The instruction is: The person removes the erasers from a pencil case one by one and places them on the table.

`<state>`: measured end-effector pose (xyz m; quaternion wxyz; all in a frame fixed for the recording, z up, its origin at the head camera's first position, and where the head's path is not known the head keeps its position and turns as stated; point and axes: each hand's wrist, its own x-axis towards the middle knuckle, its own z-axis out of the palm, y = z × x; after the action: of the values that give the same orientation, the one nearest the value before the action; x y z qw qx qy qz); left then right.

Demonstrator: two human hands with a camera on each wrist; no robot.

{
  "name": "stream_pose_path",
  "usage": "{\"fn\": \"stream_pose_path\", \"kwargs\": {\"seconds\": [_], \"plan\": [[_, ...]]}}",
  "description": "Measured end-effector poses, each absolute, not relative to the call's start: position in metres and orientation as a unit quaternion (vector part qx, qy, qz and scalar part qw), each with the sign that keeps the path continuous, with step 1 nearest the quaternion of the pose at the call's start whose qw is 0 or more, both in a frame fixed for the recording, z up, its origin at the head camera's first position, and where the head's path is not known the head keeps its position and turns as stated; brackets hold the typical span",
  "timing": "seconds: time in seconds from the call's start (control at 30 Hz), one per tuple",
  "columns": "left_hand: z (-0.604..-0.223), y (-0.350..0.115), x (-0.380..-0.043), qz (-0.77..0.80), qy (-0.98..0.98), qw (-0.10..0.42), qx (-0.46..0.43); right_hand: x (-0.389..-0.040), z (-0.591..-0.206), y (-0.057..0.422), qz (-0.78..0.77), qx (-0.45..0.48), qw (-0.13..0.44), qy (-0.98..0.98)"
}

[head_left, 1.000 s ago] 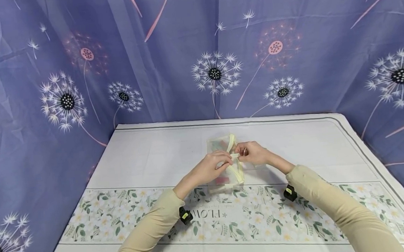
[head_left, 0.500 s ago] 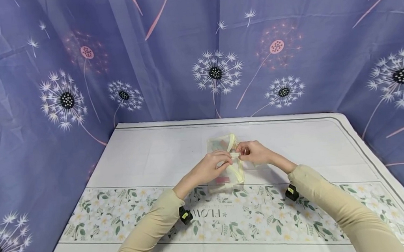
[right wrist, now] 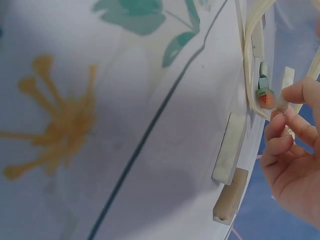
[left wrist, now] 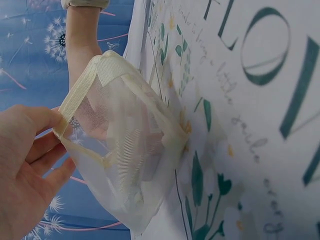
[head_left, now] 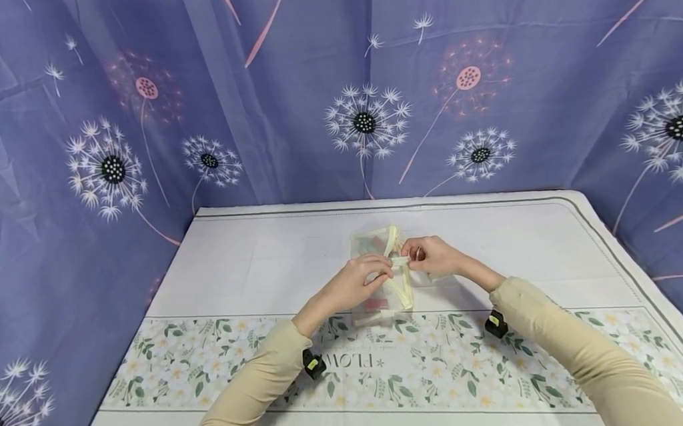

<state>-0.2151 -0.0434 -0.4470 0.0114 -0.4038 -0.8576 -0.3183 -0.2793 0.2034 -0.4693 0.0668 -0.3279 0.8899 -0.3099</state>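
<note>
A see-through mesh pouch [head_left: 381, 303] with pale yellow trim lies mid-table, its mouth spread wide. My left hand [head_left: 359, 282] pinches the trimmed edge between thumb and fingers; the left wrist view shows this pouch [left wrist: 125, 190] hanging from that hand [left wrist: 30, 165]. My right hand [head_left: 435, 258] is at the mouth, pinching a narrow pale bar [head_left: 399, 261]. Up close, the bar [right wrist: 287, 82] sticks out from the right hand's [right wrist: 295, 150] fingertips. Beside it shows a small piece with a red-orange fruit print [right wrist: 265, 98]. Red [head_left: 375, 304] shows through the mesh.
Close to my right hand, a pale greenish block [right wrist: 230, 147] and a beige block [right wrist: 231, 195] lie on the white tablecloth [head_left: 272, 245]. A floral band [head_left: 450, 365] crosses the cloth. Purple-blue curtains [head_left: 285, 110] enclose the table's back and sides.
My right hand has moved slightly to the right with the pale bar. The left hand keeps its place on the pouch edge.
</note>
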Motion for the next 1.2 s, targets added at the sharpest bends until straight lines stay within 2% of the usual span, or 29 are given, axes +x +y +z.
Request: {"fn": "stream_pose_path", "kwargs": {"seconds": [0.57, 1.2], "plan": [[-0.447, -0.045, -0.215, -0.326, -0.853, 0.009, -0.407, -0.281, -0.47, 0.212, -0.311, -0.321, 0.081, 0.891], [-0.446, -0.046, -0.216, -0.324, -0.856, 0.01, -0.403, -0.284, -0.467, 0.224, -0.302, -0.322, 0.061, 0.895]]}}
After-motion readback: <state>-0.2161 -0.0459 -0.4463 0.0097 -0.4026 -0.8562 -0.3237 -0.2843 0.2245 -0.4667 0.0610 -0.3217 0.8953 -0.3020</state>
